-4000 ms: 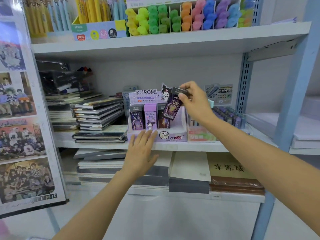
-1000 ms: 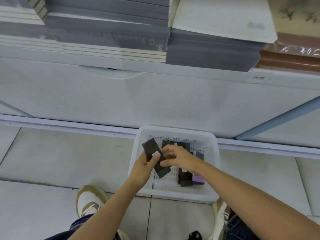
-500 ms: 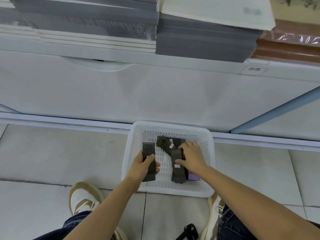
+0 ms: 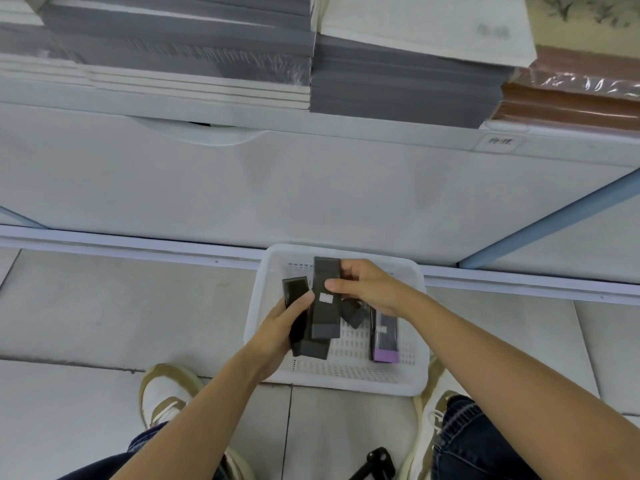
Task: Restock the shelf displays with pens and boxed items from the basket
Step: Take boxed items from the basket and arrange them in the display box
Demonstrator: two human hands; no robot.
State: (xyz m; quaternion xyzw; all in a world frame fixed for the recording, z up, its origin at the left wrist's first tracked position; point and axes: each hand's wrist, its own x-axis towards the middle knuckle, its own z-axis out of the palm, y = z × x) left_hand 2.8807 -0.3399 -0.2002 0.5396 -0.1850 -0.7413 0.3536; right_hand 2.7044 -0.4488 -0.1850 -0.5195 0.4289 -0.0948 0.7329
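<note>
A white plastic basket [image 4: 412, 382] sits on the floor below the shelf unit. Over its left half my left hand [image 4: 277, 332] grips a dark narrow box [image 4: 295, 296], thumb across its front. My right hand [image 4: 370, 289] pinches a second, longer dark box [image 4: 325, 315] and holds it upright beside the first one; the two boxes touch or overlap. Lying in the basket are another dark box [image 4: 352, 313] and a purple-ended box [image 4: 384, 339].
Stacks of grey and cream notebooks [image 4: 194, 53] and brown wrapped pads [image 4: 575, 98] fill the bottom shelf above. A white panel [image 4: 277, 188] closes the space under it. My shoes [image 4: 166, 396] stand on the tiled floor either side of the basket. A black object [image 4: 375, 464] lies near my feet.
My right hand has lifted a dark box out of the basket and brought it against the box in my left hand. One second ago both hands held a single box together.
</note>
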